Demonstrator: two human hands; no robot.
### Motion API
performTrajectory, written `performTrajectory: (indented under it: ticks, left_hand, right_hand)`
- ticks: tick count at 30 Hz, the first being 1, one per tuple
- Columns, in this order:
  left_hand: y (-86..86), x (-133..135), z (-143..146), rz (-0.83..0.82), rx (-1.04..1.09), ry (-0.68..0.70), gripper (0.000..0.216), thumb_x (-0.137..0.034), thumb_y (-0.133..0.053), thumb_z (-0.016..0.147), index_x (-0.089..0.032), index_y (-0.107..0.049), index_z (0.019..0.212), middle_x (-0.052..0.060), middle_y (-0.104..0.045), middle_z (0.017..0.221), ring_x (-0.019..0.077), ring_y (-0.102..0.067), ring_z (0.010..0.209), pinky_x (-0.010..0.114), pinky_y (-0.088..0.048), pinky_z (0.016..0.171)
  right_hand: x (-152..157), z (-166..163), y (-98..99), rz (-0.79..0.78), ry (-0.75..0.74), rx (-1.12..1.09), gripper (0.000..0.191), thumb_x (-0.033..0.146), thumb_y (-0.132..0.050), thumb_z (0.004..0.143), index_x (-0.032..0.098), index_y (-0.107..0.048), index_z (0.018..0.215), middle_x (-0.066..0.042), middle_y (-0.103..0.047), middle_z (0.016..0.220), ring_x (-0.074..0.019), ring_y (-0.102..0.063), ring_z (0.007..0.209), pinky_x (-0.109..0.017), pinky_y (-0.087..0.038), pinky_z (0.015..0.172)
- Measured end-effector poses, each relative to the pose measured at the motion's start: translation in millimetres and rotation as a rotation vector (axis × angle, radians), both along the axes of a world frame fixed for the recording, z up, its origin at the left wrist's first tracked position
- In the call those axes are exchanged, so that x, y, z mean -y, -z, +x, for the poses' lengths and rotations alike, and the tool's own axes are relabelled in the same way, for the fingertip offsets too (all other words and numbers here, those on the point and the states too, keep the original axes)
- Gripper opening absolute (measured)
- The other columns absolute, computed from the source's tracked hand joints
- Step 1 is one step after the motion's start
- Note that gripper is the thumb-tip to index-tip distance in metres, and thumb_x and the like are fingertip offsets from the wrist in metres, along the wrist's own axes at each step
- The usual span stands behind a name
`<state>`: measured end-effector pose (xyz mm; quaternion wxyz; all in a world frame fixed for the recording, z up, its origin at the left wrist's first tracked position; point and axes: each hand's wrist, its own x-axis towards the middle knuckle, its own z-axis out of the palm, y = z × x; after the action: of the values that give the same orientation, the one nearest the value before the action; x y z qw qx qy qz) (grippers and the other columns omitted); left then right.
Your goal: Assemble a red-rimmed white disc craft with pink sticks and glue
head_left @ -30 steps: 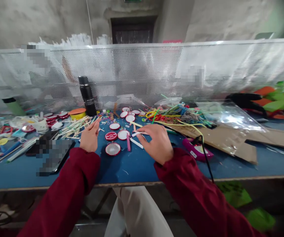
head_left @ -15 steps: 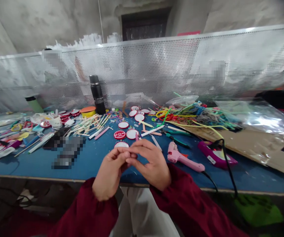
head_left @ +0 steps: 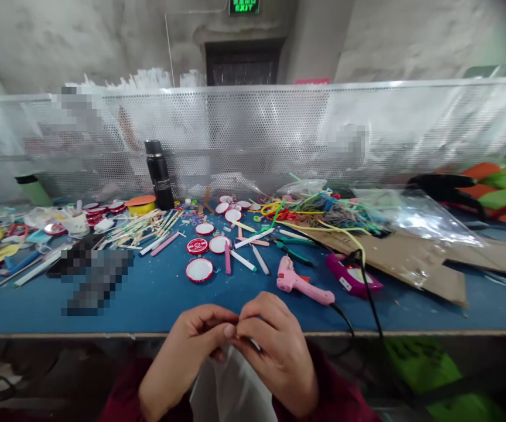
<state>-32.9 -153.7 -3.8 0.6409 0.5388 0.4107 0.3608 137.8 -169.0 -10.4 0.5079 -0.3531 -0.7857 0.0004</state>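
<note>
My left hand (head_left: 189,354) and my right hand (head_left: 279,349) meet at the fingertips, over the near edge of the blue table (head_left: 156,313). Fingers and thumbs of both are pinched together; whatever sits between them is too small or hidden to make out. Closest in front lies a round red-rimmed white lid (head_left: 199,270). Behind it are a red printed lid (head_left: 198,245) and another white-faced lid (head_left: 220,244). A pink pen (head_left: 228,258) and several white pens (head_left: 260,259) lie beside these. To the right rests a pink hot glue gun (head_left: 303,284).
A purple device (head_left: 353,274) with a black cable and flat cardboard (head_left: 393,258) lie right. Pliers (head_left: 299,253) and tangled coloured cords (head_left: 336,214) are behind. Wooden sticks (head_left: 147,228), a black bottle (head_left: 160,176) and a pixelated dark object (head_left: 99,280) stand or lie left. A perforated metal screen (head_left: 253,129) backs the table.
Both hands have come down and nearer to my body, still joined at the fingertips. The camera view has tilted up and turned right, and the near lid is now uncovered.
</note>
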Motion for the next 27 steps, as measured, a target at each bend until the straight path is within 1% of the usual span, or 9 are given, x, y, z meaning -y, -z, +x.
performTrajectory:
  ticks: [3, 5, 7, 9, 13, 17, 21, 24, 27]
  left_hand:
    - [1.8, -1.5, -9.5, 0.032, -0.074, 0.111, 0.029, -0.041, -0.071, 0.076, -0.016, -0.074, 0.090, 0.007, -0.070, 0.095, 0.0138, -0.057, 0.075, 0.021, -0.042, 0.058]
    - [3.0, -2.4, -15.5, 0.080, -0.096, 0.171, 0.025, -0.039, -0.072, 0.075, -0.016, -0.073, 0.085, 0.007, -0.069, 0.098, 0.0144, -0.057, 0.079, 0.021, -0.040, 0.060]
    - [4.2, -2.3, -19.8, 0.116, -0.101, 0.196, 0.022, -0.037, -0.074, 0.074, -0.015, -0.071, 0.080, 0.006, -0.068, 0.094, 0.0131, -0.055, 0.077, 0.021, -0.039, 0.061]
    - [6.1, -1.0, -22.0, 0.116, -0.084, 0.194, 0.022, -0.036, -0.073, 0.075, -0.015, -0.068, 0.076, 0.004, -0.066, 0.087, 0.0115, -0.052, 0.072, 0.022, -0.037, 0.062]
    - [11.8, 2.7, -23.7, 0.133, -0.049, 0.152, 0.023, -0.035, -0.072, 0.076, -0.015, -0.063, 0.070, 0.003, -0.062, 0.081, 0.0119, -0.050, 0.071, 0.023, -0.036, 0.065]
    - [12.1, 3.2, -24.5, 0.224, -0.105, 0.044, 0.026, -0.037, -0.067, 0.081, -0.016, -0.059, 0.067, 0.002, -0.059, 0.077, 0.0129, -0.049, 0.072, 0.024, -0.036, 0.067]
    - [5.2, 4.5, -22.5, 0.377, -0.200, -0.052, 0.029, -0.037, -0.062, 0.085, -0.017, -0.057, 0.066, 0.002, -0.058, 0.075, 0.0136, -0.049, 0.071, 0.024, -0.036, 0.066]
    - [2.5, 7.8, -19.8, 0.457, -0.236, -0.109, 0.029, -0.039, -0.057, 0.089, -0.018, -0.056, 0.068, 0.002, -0.057, 0.074, 0.0144, -0.049, 0.070, 0.025, -0.036, 0.066]
    - [4.6, 12.0, -17.4, 0.502, -0.267, -0.127, 0.029, -0.039, -0.053, 0.091, -0.020, -0.056, 0.070, 0.003, -0.057, 0.076, 0.0153, -0.050, 0.071, 0.025, -0.037, 0.066]
  right_hand:
    - [2.2, -3.7, 4.1, -0.005, 0.000, 0.002, 0.019, 0.022, -0.065, 0.086, 0.019, -0.056, 0.069, -0.001, -0.060, 0.076, -0.0136, -0.052, 0.075, -0.029, -0.036, 0.068]
    - [3.2, -6.3, 7.2, -0.013, -0.034, 0.018, 0.022, 0.024, -0.063, 0.087, 0.019, -0.055, 0.067, 0.000, -0.060, 0.074, -0.0129, -0.052, 0.073, -0.029, -0.036, 0.068]
    - [4.3, -9.0, 9.6, -0.016, -0.072, 0.031, 0.024, 0.027, -0.062, 0.089, 0.019, -0.055, 0.067, 0.001, -0.060, 0.072, -0.0123, -0.052, 0.071, -0.029, -0.036, 0.069]
    - [5.6, -11.6, 11.0, -0.023, -0.083, 0.020, 0.023, 0.029, -0.062, 0.089, 0.020, -0.057, 0.069, 0.001, -0.060, 0.072, -0.0121, -0.053, 0.070, -0.030, -0.038, 0.071]
    - [7.7, -14.7, 10.8, -0.063, -0.118, -0.055, 0.018, 0.034, -0.065, 0.087, 0.021, -0.060, 0.076, 0.000, -0.063, 0.073, -0.0133, -0.057, 0.070, -0.032, -0.042, 0.076]
    - [7.4, -14.2, 7.6, -0.177, -0.199, -0.119, 0.009, 0.031, -0.065, 0.087, 0.023, -0.066, 0.086, -0.001, -0.069, 0.077, -0.0146, -0.062, 0.074, -0.029, -0.046, 0.073]
    - [6.1, -14.8, 5.0, -0.268, -0.146, -0.127, 0.003, 0.025, -0.066, 0.087, 0.023, -0.068, 0.086, -0.001, -0.071, 0.080, -0.0144, -0.063, 0.077, -0.027, -0.046, 0.069]
    - [6.3, -16.7, 4.7, -0.243, -0.101, -0.123, 0.002, 0.022, -0.066, 0.086, 0.023, -0.068, 0.086, 0.000, -0.071, 0.081, -0.0144, -0.062, 0.077, -0.027, -0.046, 0.070]
    - [7.3, -18.2, 4.0, -0.213, -0.083, -0.102, 0.004, 0.021, -0.065, 0.087, 0.023, -0.068, 0.087, -0.001, -0.070, 0.081, -0.0147, -0.060, 0.077, -0.028, -0.045, 0.071]
